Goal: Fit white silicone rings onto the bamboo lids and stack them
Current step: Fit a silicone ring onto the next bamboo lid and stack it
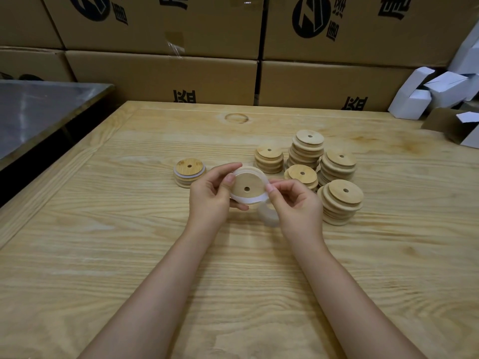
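Observation:
My left hand (211, 195) grips a round bamboo lid (246, 185) with a small centre hole, held above the wooden table (129, 255). A white silicone ring (248, 199) wraps the lid's lower rim. My right hand (293, 203) pinches that ring at the lid's right edge, and more white rings (268, 216) hang blurred under its palm. To the left stands a short stack of lids with a white ring (189, 173) on top. Several stacks of bare bamboo lids (337, 200) stand to the right.
Large printed cardboard boxes (160, 76) form a wall behind the table. A metal table (39, 110) stands at the left across a dark gap. White folded cartons (427, 92) and an open brown box (451, 125) lie at the far right.

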The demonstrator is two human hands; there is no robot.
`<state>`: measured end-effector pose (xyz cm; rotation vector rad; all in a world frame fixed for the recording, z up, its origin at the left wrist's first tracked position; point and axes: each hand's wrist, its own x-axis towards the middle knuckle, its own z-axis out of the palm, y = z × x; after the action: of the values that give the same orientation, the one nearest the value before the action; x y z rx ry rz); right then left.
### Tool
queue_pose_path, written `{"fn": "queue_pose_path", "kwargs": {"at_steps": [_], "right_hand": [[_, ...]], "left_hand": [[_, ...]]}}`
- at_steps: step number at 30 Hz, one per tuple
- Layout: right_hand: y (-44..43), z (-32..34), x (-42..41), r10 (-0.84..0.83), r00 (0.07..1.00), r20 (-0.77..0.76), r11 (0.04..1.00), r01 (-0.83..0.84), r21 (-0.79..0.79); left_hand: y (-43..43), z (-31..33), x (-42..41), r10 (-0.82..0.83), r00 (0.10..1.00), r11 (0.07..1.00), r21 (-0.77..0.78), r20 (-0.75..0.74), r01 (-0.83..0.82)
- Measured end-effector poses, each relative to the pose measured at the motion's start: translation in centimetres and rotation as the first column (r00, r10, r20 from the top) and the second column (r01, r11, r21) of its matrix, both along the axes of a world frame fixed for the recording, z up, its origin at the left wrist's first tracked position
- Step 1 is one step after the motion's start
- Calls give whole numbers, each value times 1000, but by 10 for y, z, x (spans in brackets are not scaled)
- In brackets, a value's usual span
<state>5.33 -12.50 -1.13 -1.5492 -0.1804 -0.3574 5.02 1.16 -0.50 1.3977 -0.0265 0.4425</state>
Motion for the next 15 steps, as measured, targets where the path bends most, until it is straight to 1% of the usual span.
{"fn": "queue_pose_path", "kwargs": {"at_steps": [4, 8, 13, 15], "right_hand": [[2, 3, 0, 14, 1000, -15, 999, -13, 31], [1, 5, 0, 28, 999, -25, 998, -26, 63], [-2, 2, -2, -15, 999, -44, 997, 18, 77], [-2, 2, -3, -30, 999, -30, 997, 32, 68]], "left_hand": [[1, -1, 0, -26, 1000, 998, -55, -4, 26], [2, -2, 0, -64, 998, 996, -67, 12, 65], [6, -3, 2, -206, 978, 975, -87, -29, 203], [6, -3, 1, -233, 972, 972, -46, -37, 231]]}}
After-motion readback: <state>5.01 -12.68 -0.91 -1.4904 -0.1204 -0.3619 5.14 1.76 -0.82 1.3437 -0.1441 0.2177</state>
